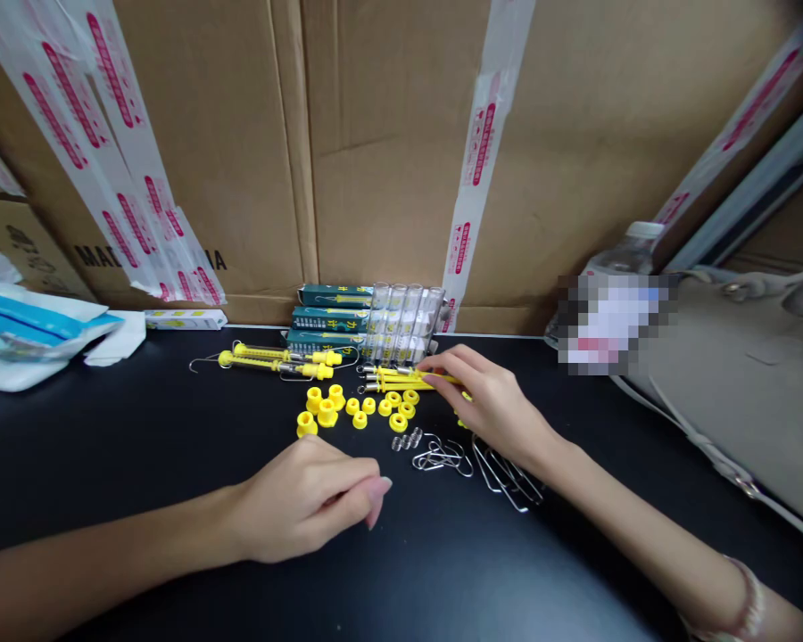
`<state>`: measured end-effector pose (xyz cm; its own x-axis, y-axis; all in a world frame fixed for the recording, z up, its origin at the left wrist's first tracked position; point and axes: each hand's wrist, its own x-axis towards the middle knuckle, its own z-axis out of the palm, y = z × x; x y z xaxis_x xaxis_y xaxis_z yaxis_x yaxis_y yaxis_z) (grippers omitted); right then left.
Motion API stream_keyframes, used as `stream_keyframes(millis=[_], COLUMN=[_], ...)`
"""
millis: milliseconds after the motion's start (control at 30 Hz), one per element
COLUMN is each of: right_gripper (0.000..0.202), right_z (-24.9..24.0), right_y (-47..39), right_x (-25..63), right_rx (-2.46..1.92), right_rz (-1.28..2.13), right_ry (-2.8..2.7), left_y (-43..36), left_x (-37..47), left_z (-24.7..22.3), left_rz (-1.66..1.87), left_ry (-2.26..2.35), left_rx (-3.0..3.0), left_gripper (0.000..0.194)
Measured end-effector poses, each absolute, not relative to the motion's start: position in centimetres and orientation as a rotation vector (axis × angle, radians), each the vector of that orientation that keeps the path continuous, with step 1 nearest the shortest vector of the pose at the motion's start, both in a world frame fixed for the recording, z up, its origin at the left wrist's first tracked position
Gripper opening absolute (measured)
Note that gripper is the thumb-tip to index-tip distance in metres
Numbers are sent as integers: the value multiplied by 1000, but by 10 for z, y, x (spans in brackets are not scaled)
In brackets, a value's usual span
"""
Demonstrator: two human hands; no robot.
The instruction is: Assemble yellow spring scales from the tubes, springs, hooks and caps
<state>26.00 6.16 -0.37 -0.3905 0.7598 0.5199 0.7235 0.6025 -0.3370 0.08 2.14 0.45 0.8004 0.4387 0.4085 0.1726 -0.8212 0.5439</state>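
My right hand [499, 401] reaches over a bundle of yellow rods [401, 382] with metal springs, thumb and fingertips closed on one of them. My left hand [314, 495] rests curled above the black table, in front of the yellow caps [326, 412]; what its fingers hold, if anything, is hidden. Small yellow rings [398, 423] lie between the hands. Nearer are small springs [407, 439], short wire hooks [442, 456] and longer bent wires [509, 477]. Two yellow spring scales [277, 363] lie at the left. Behind stand clear tubes [405, 321] beside green boxes [331, 318].
A cardboard box [388, 160] with printed tape walls off the back of the black table [442, 571]. At the right are a blurred plastic bottle [633, 250] and a grey bag [742, 383]. Blue-and-white packaging [33, 330] and a slim white box [186, 319] lie left.
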Motion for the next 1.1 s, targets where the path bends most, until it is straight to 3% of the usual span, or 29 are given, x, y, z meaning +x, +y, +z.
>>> stream_keyframes(millis=[200,700,967,1100], right_gripper=[30,27,24,19], right_z=[-10,-11,-10,-11], right_y=[76,83,67,56], right_x=[237,235,262,276], right_rx=[-1064,-1054,-1057,-1121], right_rz=[4,-222,-240,-222], right_ry=[-2225,-2276,-2199,-2108], left_y=[20,18,13,38], left_x=[0,-1,-10,-40], left_z=[2,-1,0,1], left_rz=[780,860,1193,1442], left_ry=[418,392,407,749], left_rx=[2523,2618,2663,2650], left_gripper=[43,40,42,37])
